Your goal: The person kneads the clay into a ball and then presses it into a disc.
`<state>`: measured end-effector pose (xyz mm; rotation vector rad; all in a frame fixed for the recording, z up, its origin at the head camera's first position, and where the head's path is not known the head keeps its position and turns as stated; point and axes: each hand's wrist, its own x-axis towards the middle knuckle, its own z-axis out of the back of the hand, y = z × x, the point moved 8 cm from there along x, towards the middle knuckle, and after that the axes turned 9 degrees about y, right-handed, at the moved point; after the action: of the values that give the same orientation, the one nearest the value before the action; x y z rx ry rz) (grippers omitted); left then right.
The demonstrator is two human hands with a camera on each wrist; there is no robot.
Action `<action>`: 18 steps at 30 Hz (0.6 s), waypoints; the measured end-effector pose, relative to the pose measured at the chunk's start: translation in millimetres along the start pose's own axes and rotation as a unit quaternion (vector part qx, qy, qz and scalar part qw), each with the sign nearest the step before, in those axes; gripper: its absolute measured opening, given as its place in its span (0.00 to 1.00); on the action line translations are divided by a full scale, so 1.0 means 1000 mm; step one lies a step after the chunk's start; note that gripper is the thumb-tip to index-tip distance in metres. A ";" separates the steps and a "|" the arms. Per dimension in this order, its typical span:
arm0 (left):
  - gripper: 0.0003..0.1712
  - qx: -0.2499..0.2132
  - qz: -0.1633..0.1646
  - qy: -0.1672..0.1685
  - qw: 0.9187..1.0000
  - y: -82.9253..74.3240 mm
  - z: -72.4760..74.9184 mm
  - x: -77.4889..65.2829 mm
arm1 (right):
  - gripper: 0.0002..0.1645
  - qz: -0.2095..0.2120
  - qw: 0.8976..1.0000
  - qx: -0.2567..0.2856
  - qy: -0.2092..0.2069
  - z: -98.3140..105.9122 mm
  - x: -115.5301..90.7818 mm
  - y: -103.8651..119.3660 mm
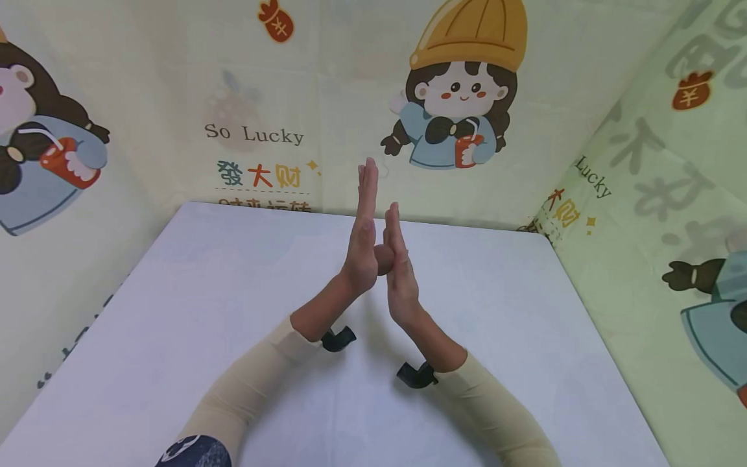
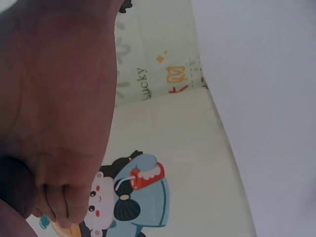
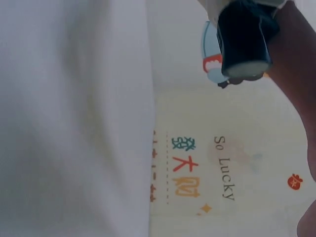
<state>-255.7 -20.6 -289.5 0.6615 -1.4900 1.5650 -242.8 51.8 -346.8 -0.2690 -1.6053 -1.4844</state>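
In the head view, both hands are raised over the table, fingers straight and pointing up and away. Between the palms a small brown ball point(image 1: 383, 259) is pressed, touched on one side by the left hand point(image 1: 363, 240) and on the other by the right hand point(image 1: 402, 279). The left fingertips reach higher in this view than the right ones. From the left wrist, the ball point(image 2: 15, 187) looks dark at the lower left edge, partly covered by the hands. The right wrist view does not show the ball.
A white table point(image 1: 280, 259) lies beneath the hands. Cartoon-printed cloth walls point(image 1: 350, 78) stand behind it and at both sides. Each wrist carries a black camera mount, the left one point(image 1: 338, 339) and the right one point(image 1: 417, 375), hanging inward below the sleeves.
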 end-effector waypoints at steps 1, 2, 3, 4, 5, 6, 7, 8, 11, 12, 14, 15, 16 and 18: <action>0.49 -0.002 0.001 -0.004 1.000 0.002 0.003 0.001 | 0.47 0.001 1.000 -0.005 0.002 -0.001 0.000 0.001; 0.49 -0.004 0.001 -0.007 1.000 0.003 0.005 0.003 | 0.47 0.001 1.000 -0.008 0.003 -0.003 -0.001 0.001; 0.49 -0.006 0.001 -0.010 1.000 0.005 0.008 0.004 | 0.46 0.000 1.000 -0.010 0.004 -0.004 -0.002 0.002; 0.48 -0.005 0.000 -0.013 1.000 0.006 0.011 0.006 | 0.46 -0.002 1.000 -0.013 0.005 -0.005 -0.002 0.002; 0.48 -0.001 -0.001 -0.015 1.000 0.008 0.013 0.007 | 0.46 -0.005 1.000 -0.014 0.005 -0.007 -0.002 0.003; 0.48 0.002 -0.002 -0.017 1.000 0.010 0.015 0.008 | 0.46 -0.009 1.000 -0.013 0.005 -0.008 -0.003 0.003; 0.48 0.005 -0.002 -0.018 1.000 0.013 0.016 0.009 | 0.46 -0.012 1.000 -0.013 0.004 -0.008 -0.003 0.003; 0.48 0.011 -0.005 -0.017 1.000 0.015 0.017 0.010 | 0.46 -0.014 1.000 -0.014 0.004 -0.009 -0.004 0.004; 0.47 0.035 -0.003 -0.005 0.999 0.024 0.018 0.008 | 0.46 -0.019 1.000 -0.017 0.004 -0.011 -0.004 0.005; 0.47 0.041 0.000 0.001 0.999 0.028 0.018 0.006 | 0.45 -0.019 1.000 -0.020 0.003 -0.011 -0.004 0.005; 0.47 0.054 0.009 0.016 0.998 0.036 0.016 0.001 | 0.45 -0.016 0.999 -0.028 0.001 -0.011 -0.004 0.007; 0.47 0.058 0.016 0.023 0.998 0.041 0.015 -0.001 | 0.45 -0.015 0.999 -0.033 -0.001 -0.010 -0.003 0.008; 0.47 0.061 0.021 0.030 0.997 0.044 0.014 -0.003 | 0.45 -0.014 0.999 -0.039 -0.003 -0.009 -0.002 0.008; 0.47 0.059 0.030 0.042 0.997 0.050 0.011 -0.007 | 0.44 -0.011 0.999 -0.050 -0.007 -0.007 0.000 0.010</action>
<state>-296.1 -29.6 -319.8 0.6135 -1.3749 1.7168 -233.0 48.1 -341.2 -0.3196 -1.5527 -1.5849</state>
